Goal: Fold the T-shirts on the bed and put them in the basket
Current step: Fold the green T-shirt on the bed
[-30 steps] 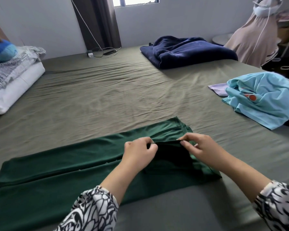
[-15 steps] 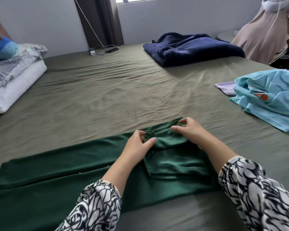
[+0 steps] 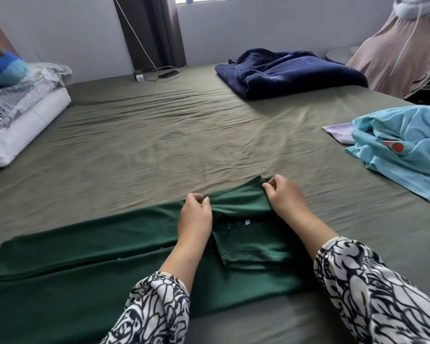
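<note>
A dark green T-shirt [image 3: 85, 247] lies lengthwise across the near part of the bed, folded into a long strip. My left hand [image 3: 196, 214] pinches its far edge near the middle. My right hand [image 3: 283, 197] pinches the far right corner of the same shirt. Between them the right end of the shirt is turned back, showing a small neck label. A light blue T-shirt [image 3: 402, 147] lies crumpled at the right edge of the bed, with a lilac garment [image 3: 338, 131] under it. No basket is in view.
The olive bed sheet [image 3: 159, 135] stretches ahead. A folded navy blanket [image 3: 288, 70] lies at the far right, pillows and bedding [image 3: 23, 108] at the left. A charger and cables [image 3: 157, 74] sit by the far wall. A person in beige [image 3: 395, 53] stands at the far right.
Both hands have carried the shirt's right end away from me, toward the far edge, and spread apart. The neck label has come into view.
</note>
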